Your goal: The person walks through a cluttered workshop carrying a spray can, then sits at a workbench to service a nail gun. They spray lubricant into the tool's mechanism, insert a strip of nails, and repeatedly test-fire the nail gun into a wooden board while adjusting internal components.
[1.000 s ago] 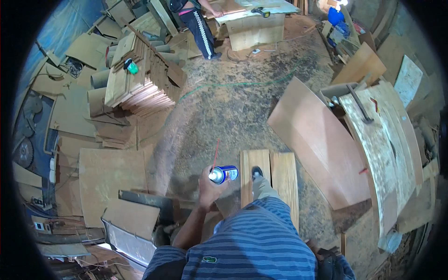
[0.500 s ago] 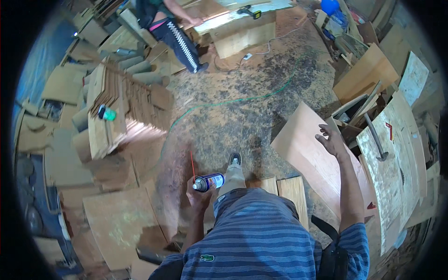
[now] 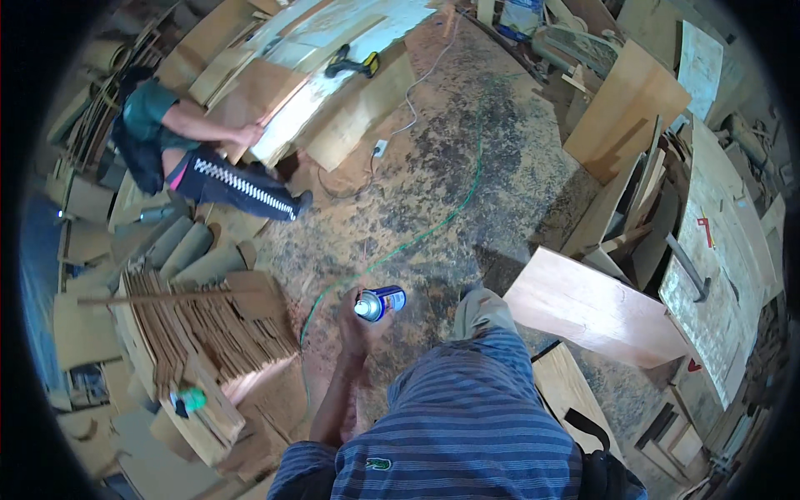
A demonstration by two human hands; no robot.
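My left hand [image 3: 353, 327] is wrapped around a blue spray can [image 3: 386, 302], held out in front of me over the floor. The can tilts so that its pale top points left, toward my fingers. My right hand and forearm are out of the picture. The nearest thing on my right is a plywood panel [image 3: 593, 307], leaning beside a heap of boards.
At the upper left a person [image 3: 154, 125] rests a hand on a board-covered workbench [image 3: 358, 108] with a cordless drill [image 3: 352, 63]. Stacked thin boards [image 3: 196, 333] stand left. A green cord [image 3: 417, 239] crosses the floor. A hammer [image 3: 688, 268] lies on a board at right.
My view has swung and moved forward, so the bench and the other person appear closer. My right hand has gone out of view. The spray can stays in my left hand.
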